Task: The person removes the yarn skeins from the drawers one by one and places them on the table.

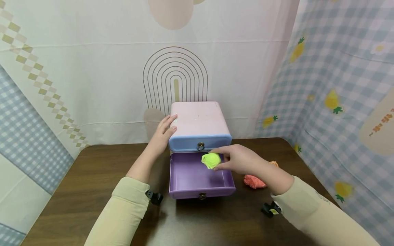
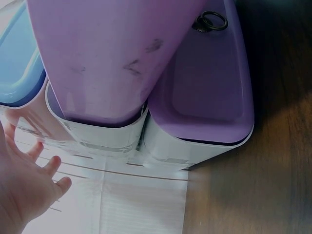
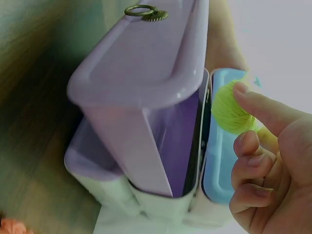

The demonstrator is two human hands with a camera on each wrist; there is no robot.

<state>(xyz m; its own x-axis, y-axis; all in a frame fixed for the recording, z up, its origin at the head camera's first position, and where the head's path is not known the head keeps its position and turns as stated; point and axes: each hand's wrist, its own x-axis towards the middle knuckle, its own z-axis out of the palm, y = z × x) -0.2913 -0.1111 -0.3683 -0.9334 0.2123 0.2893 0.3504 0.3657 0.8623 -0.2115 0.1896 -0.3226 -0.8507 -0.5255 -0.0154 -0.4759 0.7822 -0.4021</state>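
Note:
A small chest of drawers with a pink top stands at the back of the table. My left hand rests along its upper left edge, fingers fairly straight. The middle purple drawer is pulled out, and its inside shows bare. Over that drawer my right hand pinches a yellow-green ball of yarn between thumb and fingers. Above it, the blue top drawer with a ring pull is closed. In the left wrist view, a lower purple drawer is closed too.
On the wooden table, right of the chest, lies a coral bundle of yarn. An orange one is partly hidden behind the right forearm. A patterned cloth hangs close behind the chest.

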